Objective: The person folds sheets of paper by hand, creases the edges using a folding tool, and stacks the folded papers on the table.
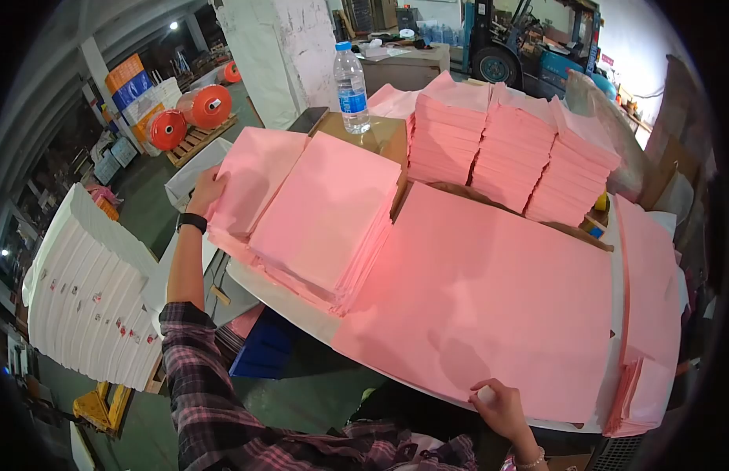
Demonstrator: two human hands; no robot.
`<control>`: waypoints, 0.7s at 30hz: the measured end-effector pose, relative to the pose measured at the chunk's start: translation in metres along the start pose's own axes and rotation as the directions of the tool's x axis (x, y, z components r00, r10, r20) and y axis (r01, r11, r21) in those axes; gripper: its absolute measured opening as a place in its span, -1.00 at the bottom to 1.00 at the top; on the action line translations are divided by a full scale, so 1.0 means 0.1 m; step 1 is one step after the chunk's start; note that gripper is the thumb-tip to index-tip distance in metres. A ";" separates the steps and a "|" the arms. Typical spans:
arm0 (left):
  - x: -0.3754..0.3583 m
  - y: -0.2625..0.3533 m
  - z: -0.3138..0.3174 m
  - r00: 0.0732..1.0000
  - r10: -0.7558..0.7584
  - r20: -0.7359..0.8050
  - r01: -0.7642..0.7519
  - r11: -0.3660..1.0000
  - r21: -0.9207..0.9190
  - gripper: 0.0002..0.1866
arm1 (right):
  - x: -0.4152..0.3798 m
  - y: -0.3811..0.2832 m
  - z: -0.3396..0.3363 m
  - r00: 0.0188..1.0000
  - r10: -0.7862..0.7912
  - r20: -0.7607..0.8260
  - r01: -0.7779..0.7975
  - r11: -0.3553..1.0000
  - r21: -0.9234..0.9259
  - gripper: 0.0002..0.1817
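Note:
My left hand (206,191), with a black band at the wrist, rests at the left edge of a small pink stack (258,169), its fingers on or against the edge. Beside that lies another pink stack (333,204) of folded sheets. A large flat pink sheet (490,290) covers the middle and right of the table. Near its front edge is my right hand (498,404), fingers curled with thumb and forefinger close together around something small and pale that I cannot make out.
A water bottle (351,90) stands on a brown carton (380,137) behind the stacks. Tall pink piles (506,149) line the back. More pink sheets (651,275) lie at the right. White stacked material (89,298) stands at the left, and a forklift (529,47) is behind.

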State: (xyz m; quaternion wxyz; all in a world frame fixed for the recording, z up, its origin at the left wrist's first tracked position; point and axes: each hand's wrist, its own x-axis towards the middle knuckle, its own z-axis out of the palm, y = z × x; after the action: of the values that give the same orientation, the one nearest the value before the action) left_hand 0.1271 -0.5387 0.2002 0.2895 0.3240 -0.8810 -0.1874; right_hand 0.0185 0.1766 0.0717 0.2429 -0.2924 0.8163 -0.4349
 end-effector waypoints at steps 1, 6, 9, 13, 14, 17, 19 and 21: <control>-0.03 0.04 -0.02 1.000 0.000 0.004 0.000 1.000 -0.001 -0.68 | 0.01 -0.05 -0.02 1.000 -0.013 -0.002 0.013 1.000 -0.027 -0.78; 0.16 -0.46 0.15 0.951 0.272 -0.148 -0.225 0.935 0.274 -0.59 | -0.02 -0.07 -0.10 1.000 -0.006 0.019 0.010 0.981 -0.193 -0.71; -0.21 0.12 0.05 0.958 0.265 -0.113 -0.209 0.910 0.359 -0.58 | -0.17 0.09 -0.02 0.960 -0.180 -0.213 0.133 0.967 -0.217 -0.68; -0.65 1.27 -0.03 0.728 0.620 -0.294 -0.329 0.692 0.643 -0.59 | -0.54 0.13 0.13 0.891 -0.110 -0.439 0.110 0.994 -0.026 -0.70; -0.95 1.76 0.02 0.653 0.663 -0.366 -0.493 0.739 0.460 -0.62 | -0.63 0.19 0.15 0.831 -0.192 -0.522 0.177 0.981 -0.078 -0.69; -1.94 2.48 0.63 0.634 0.666 -0.393 -0.571 0.746 0.342 -0.61 | -1.00 0.39 0.22 0.733 -0.024 -0.680 0.011 1.000 -0.023 -0.69; -2.87 2.96 1.40 0.805 0.537 -0.253 -0.592 0.758 -0.274 -0.61 | -1.13 0.54 0.24 0.665 0.037 -0.746 -0.049 0.999 0.006 -0.69; -3.60 3.68 1.66 0.587 0.757 0.287 -0.609 0.647 -0.458 -0.56 | -1.30 0.73 0.22 0.511 0.076 -0.856 -0.172 0.985 -0.015 -0.70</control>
State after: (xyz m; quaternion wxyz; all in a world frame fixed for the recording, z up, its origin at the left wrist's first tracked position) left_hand 0.0764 -0.0055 0.1246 0.1720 -0.1484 -0.9368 -0.2661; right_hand 0.1066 0.2865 0.0170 -0.1717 0.0053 0.8694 -0.4632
